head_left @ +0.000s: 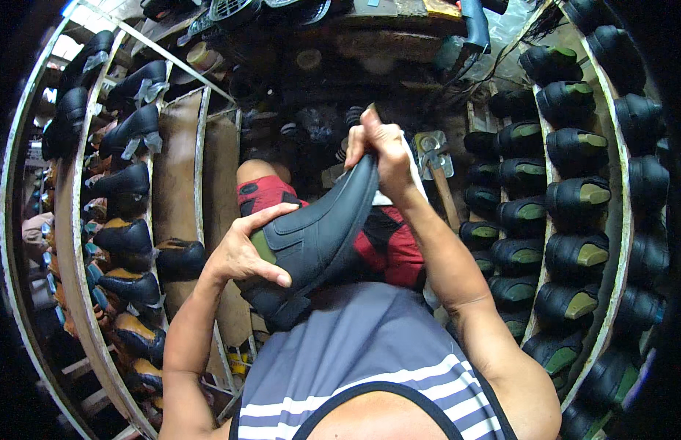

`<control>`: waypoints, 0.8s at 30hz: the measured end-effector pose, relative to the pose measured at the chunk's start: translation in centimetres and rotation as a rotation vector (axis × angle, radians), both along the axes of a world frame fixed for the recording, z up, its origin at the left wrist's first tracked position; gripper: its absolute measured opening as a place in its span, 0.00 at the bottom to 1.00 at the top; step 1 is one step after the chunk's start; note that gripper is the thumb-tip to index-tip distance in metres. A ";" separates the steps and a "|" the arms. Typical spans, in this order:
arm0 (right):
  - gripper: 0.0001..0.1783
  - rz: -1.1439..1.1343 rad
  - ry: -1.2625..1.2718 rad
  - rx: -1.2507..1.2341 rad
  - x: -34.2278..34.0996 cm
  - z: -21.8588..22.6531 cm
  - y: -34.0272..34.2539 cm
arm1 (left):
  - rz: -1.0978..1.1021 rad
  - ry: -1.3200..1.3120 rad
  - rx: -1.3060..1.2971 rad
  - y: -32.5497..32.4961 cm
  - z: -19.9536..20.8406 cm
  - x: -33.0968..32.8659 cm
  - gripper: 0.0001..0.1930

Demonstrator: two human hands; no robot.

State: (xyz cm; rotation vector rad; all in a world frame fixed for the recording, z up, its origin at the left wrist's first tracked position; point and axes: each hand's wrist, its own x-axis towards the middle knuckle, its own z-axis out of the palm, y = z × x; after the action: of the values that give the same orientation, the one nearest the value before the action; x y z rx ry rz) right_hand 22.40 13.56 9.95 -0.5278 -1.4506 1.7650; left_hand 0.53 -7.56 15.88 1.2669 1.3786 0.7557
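Observation:
A black ankle boot (318, 231) with an olive-green patch at its opening lies tilted over my lap, its toe pointing up and away. My left hand (245, 249) grips it around the upper near the green patch, thumb on one side and fingers on the other. At the toe, my right hand (381, 147) is closed with its thumb raised. Its fingers wrap over the toe's tip, partly hidden. Something white, like a cloth (415, 172), shows behind my right wrist; whether the hand holds it is unclear.
Racks of black boots (575, 194) with olive patches rise close on my right. On the left, a shelf (182, 161) carries more dark boots (127, 238). A wooden-handled hammer (444, 192) lies beyond my right knee, near a metal tray (430, 144). A cluttered bench (377, 44) stands ahead.

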 end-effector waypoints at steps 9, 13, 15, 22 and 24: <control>0.63 0.463 0.172 -1.269 -3.9 -6.5 -1.8 | 0.176 0.463 0.625 3.3 1.1 -0.8 0.52; 0.49 0.275 0.530 -0.881 -5.9 -11.8 -3.2 | 0.828 -0.557 -0.025 4.5 -10.4 7.8 0.32; 0.44 0.137 0.288 -0.847 -5.2 -13.6 -4.0 | 0.962 -0.829 -0.119 4.4 -15.6 8.6 0.30; 0.39 -0.160 0.088 -0.654 -7.0 -20.2 -4.8 | 0.765 -1.048 -0.385 4.3 -21.9 4.9 0.27; 0.38 -0.126 0.090 -0.705 -7.7 -21.0 -4.4 | 0.729 -1.042 -0.414 4.7 -21.4 4.7 0.29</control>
State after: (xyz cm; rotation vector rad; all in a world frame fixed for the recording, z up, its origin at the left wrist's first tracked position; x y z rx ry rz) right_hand 14.69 9.19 -11.10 -0.8574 -0.6813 2.1431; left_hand 5.21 -2.82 -5.56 -0.0747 0.9760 1.2831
